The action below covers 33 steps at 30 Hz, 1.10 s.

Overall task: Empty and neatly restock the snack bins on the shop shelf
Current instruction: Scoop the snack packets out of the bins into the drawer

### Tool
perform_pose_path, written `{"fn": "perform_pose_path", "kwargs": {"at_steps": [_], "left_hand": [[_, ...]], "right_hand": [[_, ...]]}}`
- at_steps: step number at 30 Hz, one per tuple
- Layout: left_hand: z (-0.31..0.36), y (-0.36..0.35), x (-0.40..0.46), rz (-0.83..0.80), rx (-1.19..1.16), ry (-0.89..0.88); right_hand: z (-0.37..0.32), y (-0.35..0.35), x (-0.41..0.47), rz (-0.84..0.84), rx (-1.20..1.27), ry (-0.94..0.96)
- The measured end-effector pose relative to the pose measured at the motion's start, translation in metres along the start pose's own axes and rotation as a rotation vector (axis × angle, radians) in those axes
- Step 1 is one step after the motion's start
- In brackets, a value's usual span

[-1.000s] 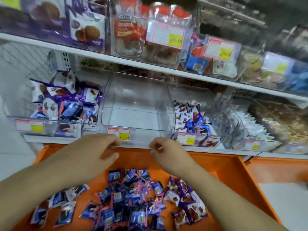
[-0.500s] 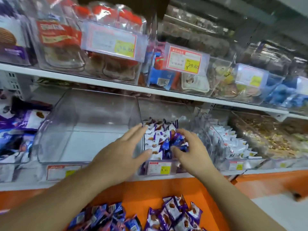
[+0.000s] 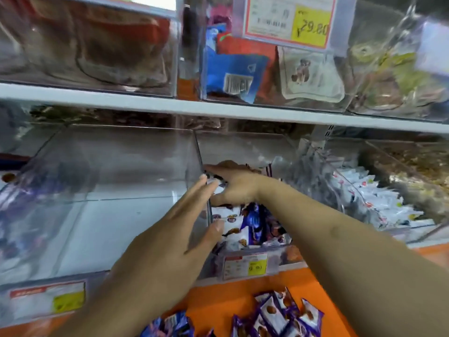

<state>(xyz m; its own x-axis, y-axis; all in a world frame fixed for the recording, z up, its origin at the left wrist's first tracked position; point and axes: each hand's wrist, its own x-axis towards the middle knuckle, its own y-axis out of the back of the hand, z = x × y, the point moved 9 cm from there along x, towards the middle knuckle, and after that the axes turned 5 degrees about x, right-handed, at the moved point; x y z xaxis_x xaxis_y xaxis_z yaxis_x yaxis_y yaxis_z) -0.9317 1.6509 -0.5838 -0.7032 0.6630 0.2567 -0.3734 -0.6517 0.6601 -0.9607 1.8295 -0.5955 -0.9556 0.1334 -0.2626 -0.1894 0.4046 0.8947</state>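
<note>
A clear snack bin point(image 3: 279, 261) with white and purple packets point(image 3: 250, 224) stands on the lower shelf, a price label point(image 3: 245, 265) on its front. My right hand point(image 3: 233, 188) reaches deep into it above the packets, fingers spread, nothing visibly held. My left hand point(image 3: 175, 234) lies flat along the bin's left wall, fingers stretched out on the outside and thumb on the packet side. To the left stands an empty clear bin point(image 3: 97, 215).
Purple snack packets point(image 3: 277, 314) lie on the orange ledge point(image 3: 218, 302) below the shelf. A bin of white packets point(image 3: 379, 203) stands to the right. The upper shelf point(image 3: 218, 110) carries more clear bins and a price tag point(image 3: 286, 18).
The view has closed in on the middle bin. My right hand has gone deeper into it over the packets, and my left hand has slid up along its left wall.
</note>
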Motion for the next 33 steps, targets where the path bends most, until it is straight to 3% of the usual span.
{"fn": "perform_pose_path", "kwargs": {"at_steps": [3,12,20,29,33], "left_hand": [[0.011,-0.003,-0.014,-0.023,0.085,-0.078],[0.04,0.013,-0.039,-0.125,0.125,0.016],[0.041,0.014,-0.04,-0.142,0.178,0.03],[0.041,0.015,-0.04,-0.146,0.221,0.035],[0.041,0.015,-0.039,-0.141,0.245,0.035]], "right_hand": [[0.005,0.004,-0.005,-0.041,-0.05,0.006],[0.026,0.025,-0.029,0.245,-0.089,-0.104],[0.015,0.005,-0.016,0.086,-0.096,-0.238],[0.022,0.01,-0.012,0.23,-0.235,-0.174],[0.022,0.009,-0.013,0.203,-0.206,-0.141]]}}
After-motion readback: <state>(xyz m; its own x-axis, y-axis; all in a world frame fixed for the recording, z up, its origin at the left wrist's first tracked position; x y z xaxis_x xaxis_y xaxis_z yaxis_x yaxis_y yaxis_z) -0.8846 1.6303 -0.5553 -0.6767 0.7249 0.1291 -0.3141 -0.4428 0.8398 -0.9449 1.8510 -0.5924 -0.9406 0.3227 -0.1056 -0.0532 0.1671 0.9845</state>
